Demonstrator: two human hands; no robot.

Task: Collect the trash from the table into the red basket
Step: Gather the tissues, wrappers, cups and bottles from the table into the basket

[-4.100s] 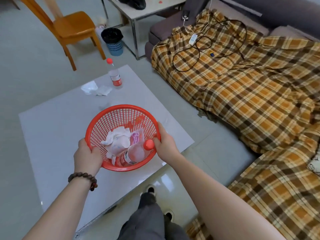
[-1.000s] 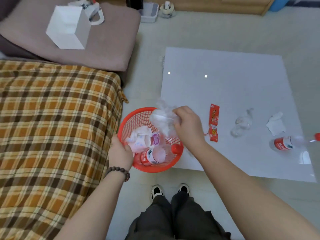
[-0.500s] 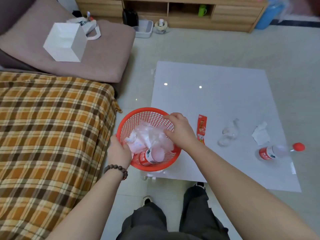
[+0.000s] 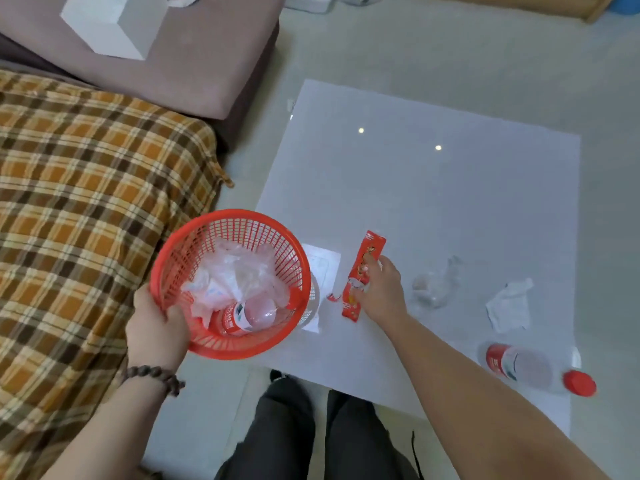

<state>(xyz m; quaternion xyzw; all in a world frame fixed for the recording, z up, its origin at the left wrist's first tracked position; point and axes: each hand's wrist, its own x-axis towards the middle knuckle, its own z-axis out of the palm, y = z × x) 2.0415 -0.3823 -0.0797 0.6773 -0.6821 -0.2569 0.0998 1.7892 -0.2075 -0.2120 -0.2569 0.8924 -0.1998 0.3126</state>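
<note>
Near right on table [image 4: 433, 202]: bottle [image 4: 519, 367] lying on its side w/ red cap, tissue [image 4: 509, 304] and clear plastic [image 4: 433, 289] just beyond. L hand [image 4: 156, 330] grips basket [image 4: 194, 244] rim, thumb inside, basket tilted at table's left edge w/ bag and a bottle in it. R hand [image 4: 381, 289] has fingers curled onto red wrapper [image 4: 362, 271] lying on table just right of basket.

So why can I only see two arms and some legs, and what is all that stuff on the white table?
The camera sits on the person's head and looks down, so you see only their arms and legs. Their left hand holds the red basket, which already has a bottle and crumpled plastic inside. Their right hand is touching a red snack wrapper on the white table. Also lying there: a clear plastic bag, a white tissue and a bottle with a red cap.
</note>
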